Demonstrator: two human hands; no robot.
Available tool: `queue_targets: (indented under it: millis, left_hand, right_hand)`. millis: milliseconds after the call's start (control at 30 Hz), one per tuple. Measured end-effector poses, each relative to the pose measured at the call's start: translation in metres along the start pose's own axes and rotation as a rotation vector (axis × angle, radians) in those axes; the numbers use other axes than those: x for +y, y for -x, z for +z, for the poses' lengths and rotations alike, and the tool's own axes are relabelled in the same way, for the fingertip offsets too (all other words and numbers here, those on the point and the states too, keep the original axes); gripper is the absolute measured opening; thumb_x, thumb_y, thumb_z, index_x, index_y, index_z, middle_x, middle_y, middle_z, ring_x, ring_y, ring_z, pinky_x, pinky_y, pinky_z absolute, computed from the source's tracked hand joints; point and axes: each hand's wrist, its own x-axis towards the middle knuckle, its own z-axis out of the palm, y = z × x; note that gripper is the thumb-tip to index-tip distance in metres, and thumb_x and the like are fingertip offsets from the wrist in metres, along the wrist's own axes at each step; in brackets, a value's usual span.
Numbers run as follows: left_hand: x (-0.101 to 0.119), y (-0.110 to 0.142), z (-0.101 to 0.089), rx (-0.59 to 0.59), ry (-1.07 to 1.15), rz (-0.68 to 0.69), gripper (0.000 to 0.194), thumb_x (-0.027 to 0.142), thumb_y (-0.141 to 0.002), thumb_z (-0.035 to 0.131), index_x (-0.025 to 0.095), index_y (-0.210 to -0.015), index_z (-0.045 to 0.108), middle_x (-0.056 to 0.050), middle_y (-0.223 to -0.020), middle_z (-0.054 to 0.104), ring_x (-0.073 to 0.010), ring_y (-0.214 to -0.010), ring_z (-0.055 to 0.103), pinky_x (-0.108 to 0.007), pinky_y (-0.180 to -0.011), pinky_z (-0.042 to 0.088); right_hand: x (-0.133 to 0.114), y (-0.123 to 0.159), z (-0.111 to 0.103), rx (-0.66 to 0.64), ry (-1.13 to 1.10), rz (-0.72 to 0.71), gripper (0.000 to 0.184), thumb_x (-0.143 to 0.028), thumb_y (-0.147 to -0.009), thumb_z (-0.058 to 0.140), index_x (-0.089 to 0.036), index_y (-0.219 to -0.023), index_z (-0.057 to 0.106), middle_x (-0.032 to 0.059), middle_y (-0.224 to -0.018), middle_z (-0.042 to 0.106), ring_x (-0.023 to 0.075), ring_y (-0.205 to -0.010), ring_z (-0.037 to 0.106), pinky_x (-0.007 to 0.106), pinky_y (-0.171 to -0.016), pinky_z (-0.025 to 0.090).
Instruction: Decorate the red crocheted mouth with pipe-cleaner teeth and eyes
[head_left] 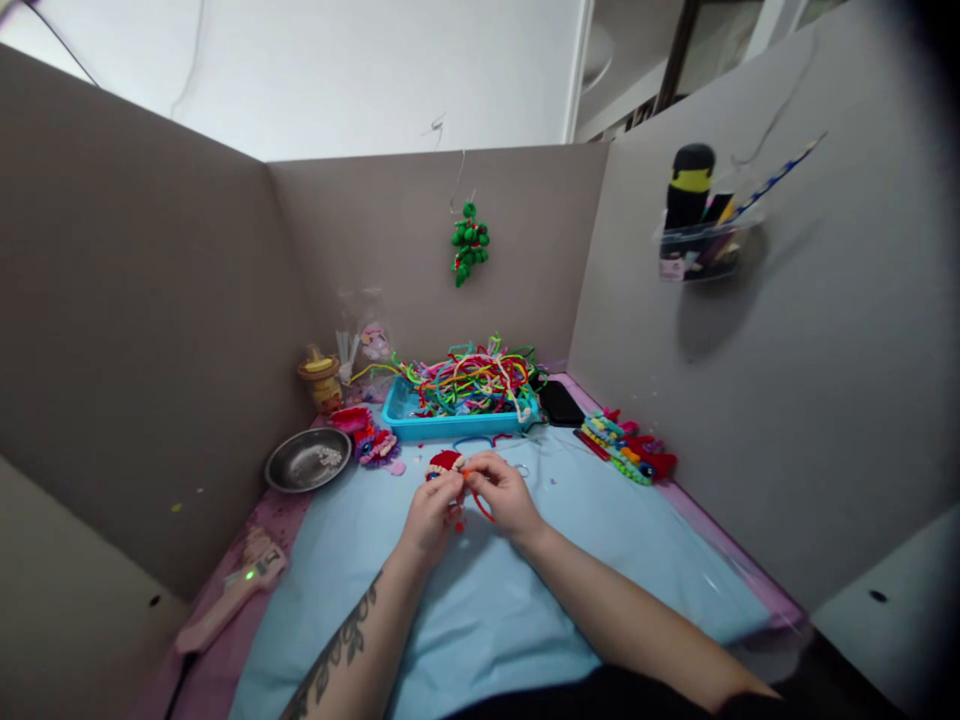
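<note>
My left hand (433, 512) is closed on a small red craft piece (445, 461) with a pale edge and a bit of blue, held just above the blue table cover (600, 560). Close against it, my right hand (506, 497) pinches an orange pipe cleaner (481, 505) whose end curves down below the fingers. The fingertips of both hands meet at the piece and hide part of it. Just beyond the hands, a blue pipe cleaner (472, 442) and a small metal ring (522, 470) lie on the cover.
A blue tray (450, 428) heaped with colored pipe cleaners stands at the back. Left are a metal bowl (289, 468), colorful finished pieces (373, 443) and a pink glue gun (232, 605). Right are a black phone (561, 404) and more craft pieces (626, 445). Panels enclose three sides.
</note>
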Motion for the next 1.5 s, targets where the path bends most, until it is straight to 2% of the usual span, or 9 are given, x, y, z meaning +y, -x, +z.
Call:
queue_targets:
  millis: [100,233,333,467,700,933,1233,1400,1500]
  left_hand:
    - [0.003,-0.001,-0.003,0.024,-0.102,0.07,0.027,0.036,-0.066,0.071,0.012,-0.058,0.062,0.002,-0.057,0.046,-0.0067,-0.051,0.04,-0.018,-0.044,0.032]
    - [0.006,-0.002,-0.008,0.106,-0.244,0.232,0.018,0.029,-0.066,0.073,0.017,-0.079,0.072,-0.002,-0.077,0.059,-0.0123,-0.069,0.052,-0.023,-0.062,0.043]
    - [0.007,-0.003,-0.012,0.073,-0.443,0.423,0.023,0.027,-0.069,0.071,0.021,-0.092,0.073,-0.003,-0.081,0.059,-0.0133,-0.07,0.053,-0.026,-0.063,0.045]
    - [0.006,-0.004,-0.016,0.007,-0.526,0.539,0.016,0.027,-0.071,0.069,0.023,-0.085,0.074,-0.004,-0.078,0.06,-0.0143,-0.069,0.056,-0.026,-0.061,0.047]
    - [0.006,-0.003,-0.017,-0.008,-0.513,0.487,0.009,0.026,-0.073,0.067,0.019,-0.076,0.073,-0.005,-0.077,0.064,-0.0167,-0.076,0.059,-0.028,-0.07,0.048]
    - [-0.002,-0.007,-0.021,0.046,-0.335,0.35,0.018,0.033,-0.076,0.062,0.017,-0.074,0.068,-0.003,-0.076,0.062,-0.0148,-0.068,0.058,-0.025,-0.062,0.048]
    - [-0.002,-0.004,-0.019,0.064,-0.365,0.376,0.018,0.033,-0.078,0.06,0.016,-0.077,0.067,-0.004,-0.078,0.064,-0.016,-0.074,0.06,-0.027,-0.069,0.048]
    - [0.006,-0.003,-0.02,-0.001,-0.414,0.417,0.022,0.028,-0.078,0.061,0.019,-0.096,0.069,-0.008,-0.096,0.067,-0.0192,-0.087,0.062,-0.032,-0.079,0.049]
    - [0.008,-0.004,-0.021,-0.049,-0.45,0.445,0.021,0.026,-0.075,0.064,0.018,-0.093,0.071,-0.008,-0.094,0.068,-0.0199,-0.087,0.063,-0.033,-0.08,0.05]
  right_hand:
    - [0.005,-0.001,0.0,0.003,-0.138,0.129,0.02,-0.04,-0.075,0.065,-0.02,-0.075,0.064,0.0026,-0.08,0.061,0.0164,-0.076,0.056,0.03,-0.074,0.045]
    - [0.007,0.0,0.001,-0.058,-0.353,0.322,0.032,-0.048,-0.067,0.071,-0.018,-0.072,0.06,0.0006,-0.072,0.06,0.0141,-0.067,0.053,0.028,-0.067,0.044]
    - [0.006,0.001,0.0,-0.151,-0.39,0.377,0.032,-0.046,-0.067,0.072,-0.017,-0.067,0.058,-0.0021,-0.06,0.055,0.0105,-0.056,0.048,0.024,-0.057,0.038]
    - [0.006,0.003,-0.004,-0.211,-0.352,0.398,0.032,-0.043,-0.068,0.073,-0.016,-0.065,0.056,-0.0036,-0.053,0.054,0.0088,-0.05,0.045,0.022,-0.052,0.032]
    - [0.002,0.005,-0.007,-0.262,-0.394,0.468,0.037,-0.049,-0.066,0.072,-0.017,-0.069,0.055,-0.0035,-0.05,0.055,0.0088,-0.043,0.047,0.022,-0.046,0.034]
    - [-0.004,0.006,-0.001,-0.269,-0.344,0.443,0.022,-0.032,-0.066,0.073,-0.017,-0.069,0.056,-0.0033,-0.055,0.058,0.0102,-0.046,0.053,0.023,-0.048,0.042]
    - [-0.007,0.008,0.004,-0.26,-0.364,0.487,0.017,-0.028,-0.066,0.068,-0.018,-0.065,0.054,-0.0041,-0.051,0.056,0.0095,-0.043,0.05,0.022,-0.046,0.04]
    - [-0.009,0.008,0.001,-0.279,-0.49,0.55,0.018,-0.027,-0.066,0.068,-0.017,-0.065,0.053,-0.0031,-0.05,0.056,0.008,-0.042,0.045,0.021,-0.045,0.036]
    - [-0.009,0.008,-0.002,-0.319,-0.558,0.607,0.016,-0.024,-0.065,0.068,-0.017,-0.067,0.054,-0.003,-0.05,0.055,0.0077,-0.042,0.044,0.021,-0.044,0.034]
